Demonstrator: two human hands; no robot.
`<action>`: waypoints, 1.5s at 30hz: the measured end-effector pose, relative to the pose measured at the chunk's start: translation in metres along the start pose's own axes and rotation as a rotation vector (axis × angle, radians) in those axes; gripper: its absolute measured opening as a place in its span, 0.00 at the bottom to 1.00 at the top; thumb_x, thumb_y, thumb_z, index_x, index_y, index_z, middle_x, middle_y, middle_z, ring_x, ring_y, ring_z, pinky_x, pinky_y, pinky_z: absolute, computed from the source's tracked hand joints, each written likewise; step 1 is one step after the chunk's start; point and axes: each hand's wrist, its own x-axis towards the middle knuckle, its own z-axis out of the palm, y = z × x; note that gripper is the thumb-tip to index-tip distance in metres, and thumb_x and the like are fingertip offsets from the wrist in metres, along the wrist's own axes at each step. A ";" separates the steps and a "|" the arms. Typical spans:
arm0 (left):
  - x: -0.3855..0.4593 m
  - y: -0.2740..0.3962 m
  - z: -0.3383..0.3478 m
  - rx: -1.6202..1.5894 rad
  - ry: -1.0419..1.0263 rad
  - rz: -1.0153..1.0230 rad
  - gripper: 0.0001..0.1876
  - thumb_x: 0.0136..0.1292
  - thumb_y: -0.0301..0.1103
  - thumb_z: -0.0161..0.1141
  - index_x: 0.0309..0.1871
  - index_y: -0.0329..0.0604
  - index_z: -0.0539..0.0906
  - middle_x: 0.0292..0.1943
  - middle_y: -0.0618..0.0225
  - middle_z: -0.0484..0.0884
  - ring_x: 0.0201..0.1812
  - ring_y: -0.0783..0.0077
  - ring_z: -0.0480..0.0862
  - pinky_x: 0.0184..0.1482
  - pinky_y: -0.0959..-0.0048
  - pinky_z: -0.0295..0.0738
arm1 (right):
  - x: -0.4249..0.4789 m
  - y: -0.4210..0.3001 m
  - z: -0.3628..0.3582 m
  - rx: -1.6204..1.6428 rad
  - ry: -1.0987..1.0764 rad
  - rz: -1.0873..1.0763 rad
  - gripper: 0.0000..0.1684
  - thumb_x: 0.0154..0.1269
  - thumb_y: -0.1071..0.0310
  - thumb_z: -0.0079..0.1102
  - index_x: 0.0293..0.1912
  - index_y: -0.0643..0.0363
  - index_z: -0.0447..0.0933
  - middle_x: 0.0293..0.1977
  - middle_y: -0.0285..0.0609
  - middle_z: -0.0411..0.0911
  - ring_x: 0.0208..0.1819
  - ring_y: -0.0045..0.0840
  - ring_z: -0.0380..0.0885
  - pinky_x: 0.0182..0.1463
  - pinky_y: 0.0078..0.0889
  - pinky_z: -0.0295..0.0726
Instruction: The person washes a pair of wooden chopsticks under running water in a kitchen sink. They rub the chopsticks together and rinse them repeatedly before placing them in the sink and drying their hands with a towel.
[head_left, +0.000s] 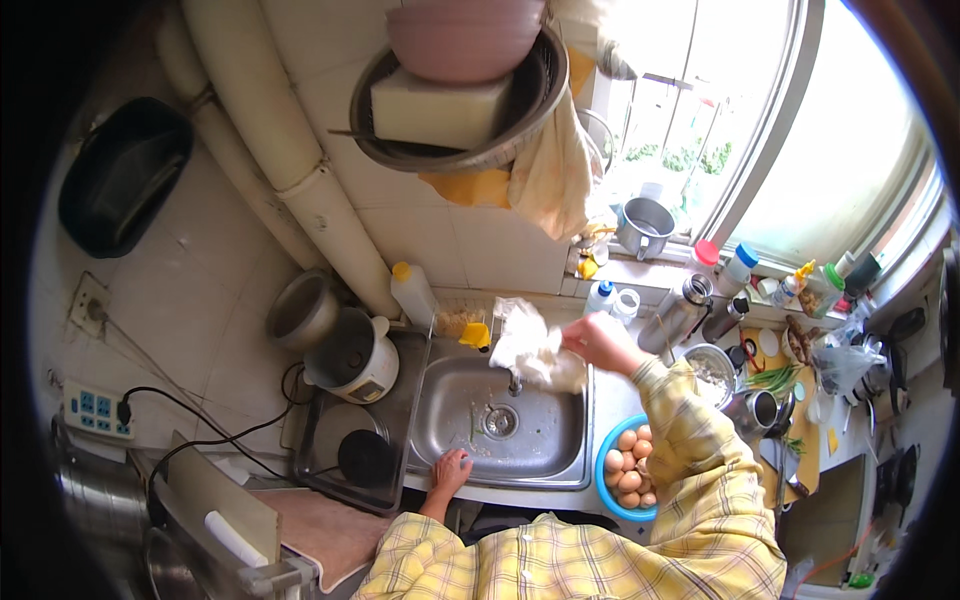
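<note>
My right hand (600, 341) reaches over the right back part of the stainless steel sink (450, 450), its fingers closed on a crumpled whitish cloth (532, 349). The cloth hangs over the faucet and hides most of it. At the sink's front left edge rests my left hand (452, 471), holding nothing, with its fingers slightly bent. Small food scraps, some green, lie around the drain strainer (501, 421). A blue basin (604, 480) of brown eggs stands right of the sink, beside my right sleeve.
Left of the sink, a rice cooker (375, 367) stands on a dark tray (405, 420). Overhead hangs a metal colander (551, 97) with a pink bowl (465, 37). A steel thermos (679, 315), a bowl of white powder (709, 371) and a cutting board (808, 465) with green onions (772, 379) are at right.
</note>
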 end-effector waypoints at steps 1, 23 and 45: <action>-0.001 -0.010 -0.005 -0.019 0.033 0.045 0.10 0.58 0.37 0.64 0.43 0.47 0.82 0.42 0.60 0.83 0.46 0.52 0.83 0.48 0.56 0.78 | -0.001 -0.017 0.007 -0.459 0.132 -0.253 0.07 0.64 0.69 0.60 0.32 0.60 0.83 0.35 0.42 0.85 0.32 0.33 0.83 0.37 0.29 0.79; -0.069 0.024 -0.084 -0.482 -0.039 -0.129 0.19 0.67 0.40 0.63 0.56 0.39 0.82 0.49 0.59 0.86 0.50 0.65 0.85 0.55 0.68 0.77 | 0.076 -0.217 -0.241 0.655 0.710 -0.332 0.15 0.70 0.59 0.62 0.39 0.64 0.84 0.22 0.36 0.80 0.21 0.14 0.77 0.22 0.18 0.71; -0.037 0.174 -0.269 -1.423 -0.088 0.191 0.10 0.71 0.38 0.62 0.48 0.43 0.82 0.37 0.73 0.83 0.32 0.88 0.80 0.29 0.88 0.73 | 0.032 -0.221 -0.193 0.530 0.073 -0.850 0.18 0.76 0.59 0.49 0.51 0.62 0.81 0.48 0.47 0.83 0.53 0.32 0.82 0.55 0.33 0.81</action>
